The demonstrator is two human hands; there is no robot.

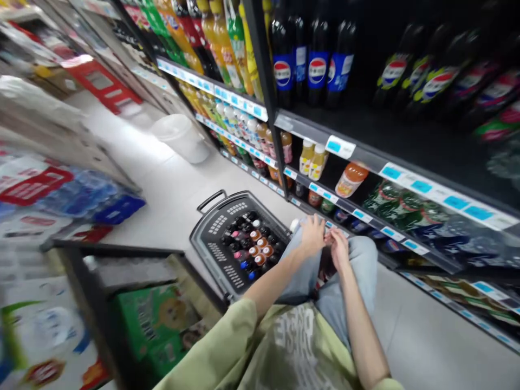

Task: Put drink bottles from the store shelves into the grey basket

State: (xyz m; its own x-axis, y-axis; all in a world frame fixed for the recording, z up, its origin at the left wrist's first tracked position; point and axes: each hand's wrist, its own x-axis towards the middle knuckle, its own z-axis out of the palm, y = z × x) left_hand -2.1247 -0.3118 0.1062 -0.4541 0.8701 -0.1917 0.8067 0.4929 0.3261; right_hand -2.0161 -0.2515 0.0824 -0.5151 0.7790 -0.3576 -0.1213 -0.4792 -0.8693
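Note:
My left hand (312, 235) rests over my bent left knee, its fingers loosely apart and pointing toward the shelf. Close beside it, my right hand (338, 248) lies at the inner side of my right knee with fingers slightly bent; its fingertips come near or touch the left hand. I see no object in either hand. To the left of my knees, a black shopping basket (217, 227) with a raised handle stands on the floor. Several small bottles (260, 249) with brown, black, pink, white and blue caps stand upright in it.
Drink shelves (309, 127) with price tags run along the right, holding cola bottles (318, 67), an orange-capped bottle (351, 180) leaning over and large bottles below. A white bucket (182, 138) stands ahead. Boxes, including a green box (152, 325), and bottle packs (87, 195) fill the left.

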